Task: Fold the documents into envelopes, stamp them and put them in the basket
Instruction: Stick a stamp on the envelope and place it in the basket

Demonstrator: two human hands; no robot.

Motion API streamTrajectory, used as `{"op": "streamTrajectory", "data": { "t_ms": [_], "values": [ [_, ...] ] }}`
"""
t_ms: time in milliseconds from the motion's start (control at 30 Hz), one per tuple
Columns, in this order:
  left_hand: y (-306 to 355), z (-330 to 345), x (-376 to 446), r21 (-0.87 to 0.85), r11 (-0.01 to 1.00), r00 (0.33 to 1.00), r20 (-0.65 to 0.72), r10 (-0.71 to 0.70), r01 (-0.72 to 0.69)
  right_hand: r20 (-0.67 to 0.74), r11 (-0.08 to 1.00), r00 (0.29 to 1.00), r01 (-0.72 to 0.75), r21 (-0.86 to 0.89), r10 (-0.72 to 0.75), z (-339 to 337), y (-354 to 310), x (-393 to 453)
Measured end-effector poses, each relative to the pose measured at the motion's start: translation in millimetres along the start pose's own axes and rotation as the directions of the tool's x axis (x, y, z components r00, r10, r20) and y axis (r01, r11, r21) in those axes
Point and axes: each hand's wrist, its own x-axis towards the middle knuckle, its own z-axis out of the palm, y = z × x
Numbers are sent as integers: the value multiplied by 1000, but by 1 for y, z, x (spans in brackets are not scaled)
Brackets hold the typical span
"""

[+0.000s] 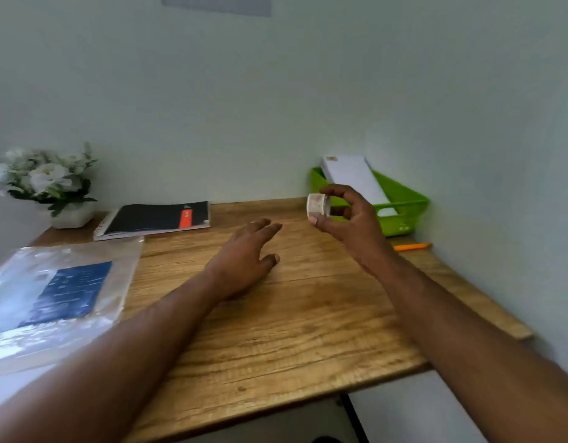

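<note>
- Head view, overall status: one white envelope (pixel 356 180) stands tilted in the green basket (pixel 404 215) at the far right corner of the desk (pixel 276 314), its upper end leaning on the wall. A small stamp-like mark shows at its top corner. Judged from this, at least one envelope is finished and deposited.
- Right hand (pixel 350 219): raised above the desk just in front of the basket. Thumb and fingers (pixel 332 190) are curled round a small roll of stamps (pixel 318 204), pinching it at its sides. No strip is seen peeled from the roll.
- Left hand (pixel 244 257): fingers extended and loosely spread, holding nothing, low over the bare middle of the desk. Contact with the surface cannot be confirmed.
- Remaining material: a clear plastic sleeve (pixel 62 298) with a printed blue sheet inside lies at the near left. Whether it holds further documents to fold cannot be determined.
- No loose envelope or folded document is visible on the desk, so the remaining count cannot be determined.
- Other items: a spiral notebook (pixel 155 219) at the far left, a flower pot (pixel 46 183) beyond it, an orange pen (pixel 412 247) near the basket.
</note>
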Motion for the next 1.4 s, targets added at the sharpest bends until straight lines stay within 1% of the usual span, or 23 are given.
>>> {"op": "streamTrajectory", "data": {
  "t_ms": [33, 100, 200, 300, 367, 433, 500, 567, 700, 867, 1000, 1067, 1233, 1300, 1400],
  "values": [
    [14, 7, 6, 33, 999, 999, 21, 42, -43, 0, 991, 1000, 26, -133, -26, -24, 1, -7],
    [40, 22, 18, 61, 992, 993, 39, 111, -113, 11, 951, 999, 47, -305, -46, -67, 5, -18],
    [82, 48, 41, 60, 982, 984, 31, 177, -178, 25, 818, 999, 42, -574, -34, -127, 15, -32],
    [114, 70, 57, 63, 982, 983, -5, 181, -180, 22, 718, 999, -12, -696, 39, -160, 29, -42],
    [128, 84, 64, 53, 984, 985, -30, 170, -169, 20, 689, 999, -20, -724, 49, -166, 36, -48],
    [134, 97, 66, 75, 985, 986, -44, 160, -157, 46, 642, 998, 4, -767, 49, -165, 41, -52],
    [136, 106, 67, 107, 982, 987, -35, 158, -153, 86, 593, 993, 22, -805, 79, -165, 44, -54],
    [134, 109, 68, 116, 982, 987, -28, 157, -152, 112, 571, 989, 35, -820, 100, -164, 49, -55],
    [133, 108, 64, 134, 980, 987, -43, 157, -150, 113, 566, 984, 16, -824, 138, -163, 49, -53],
    [135, 106, 61, 143, 979, 986, -54, 158, -149, 110, 606, 989, 25, -795, 103, -164, 48, -56],
    [134, 106, 60, 149, 977, 985, -62, 164, -153, 190, 453, 969, 101, -886, 156, -161, 51, -57],
    [134, 106, 61, 152, 976, 983, -70, 168, -156, 204, 422, 964, 115, -899, 171, -160, 51, -55],
    [135, 104, 59, 143, 978, 985, -66, 162, -151, 193, 406, 962, 101, -908, 192, -160, 48, -57],
    [135, 102, 59, 144, 979, 986, -65, 152, -142, 179, 417, 967, 88, -905, 184, -159, 45, -58],
    [134, 100, 59, 113, 986, 990, -52, 130, -123, 152, 473, 979, 71, -878, 135, -158, 46, -58]
  ]
}}
